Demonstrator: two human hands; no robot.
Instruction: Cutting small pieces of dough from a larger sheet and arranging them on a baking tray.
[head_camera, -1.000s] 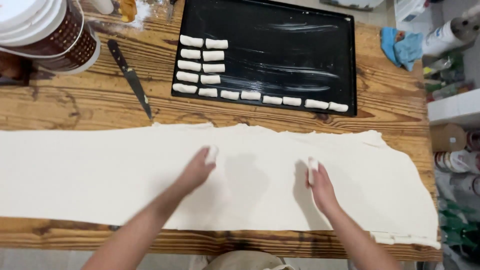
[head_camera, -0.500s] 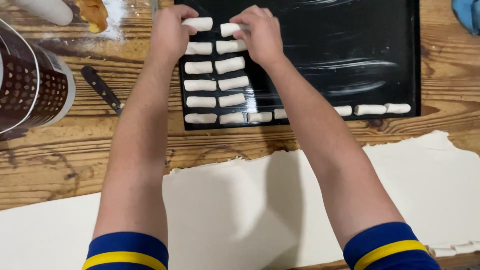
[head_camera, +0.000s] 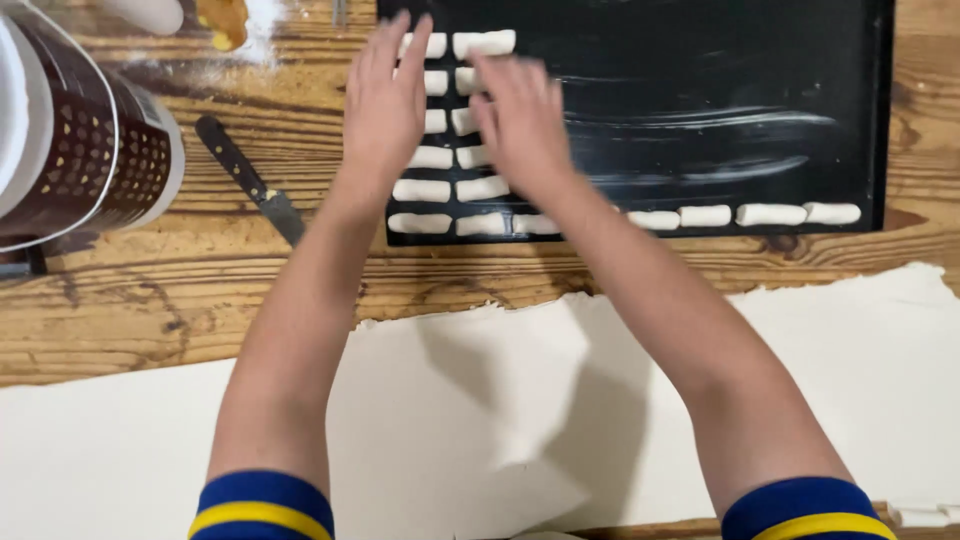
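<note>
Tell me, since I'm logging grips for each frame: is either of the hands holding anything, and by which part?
Nothing is held. The left hand and right hand hover flat and open over the dough rolls on the black tray.

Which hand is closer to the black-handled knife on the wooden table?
The left. The left hand hovers over the left edge of the black baking tray, just right of the black-handled knife. The right hand is farther right, over the dough rolls.

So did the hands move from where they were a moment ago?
Yes. Both the left hand and right hand have pulled back from the tray's far edge toward the sheet of dough.
</note>
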